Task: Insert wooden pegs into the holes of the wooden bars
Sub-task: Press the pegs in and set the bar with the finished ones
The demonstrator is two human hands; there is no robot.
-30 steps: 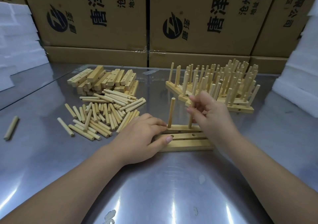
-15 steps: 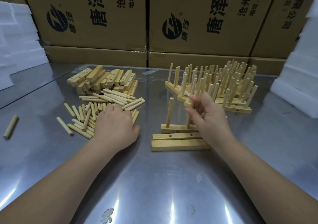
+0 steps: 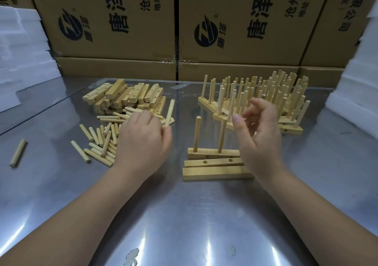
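Shiny steel table (image 3: 184, 214), round wood peg (image 3: 170, 112) in L hand (image 3: 141, 143)

A reflective steel tabletop (image 3: 184, 214) is being backed by stacked cardboard boxes (image 3: 114, 46) bearing black print and flanked by white foam blocks (image 3: 22, 46); overhead light is being mirrored in streaks.

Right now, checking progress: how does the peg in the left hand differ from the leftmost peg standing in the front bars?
The held peg is pinched by the left hand and leans; the standing peg is untouched and upright. The held peg is in no hole; the standing peg sits in a bar. Both are wooden dowels.
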